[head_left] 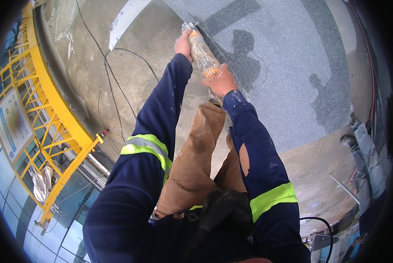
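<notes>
Left hand (184, 45): closed around far end of tool (201, 50)
Right hand (224, 82): gripping near end
Tool: held at left edge of slab (288, 79)
Cables (105, 55): lying on concrete (130, 74)

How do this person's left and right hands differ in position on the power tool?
The left hand grips the far end of the power tool; the right hand grips nearer the body, next to the orange slotted section. The left hand sits mostly on the tool's left side, while the right hand comes over from its right. Both are bare and closed on the same tool.
</notes>
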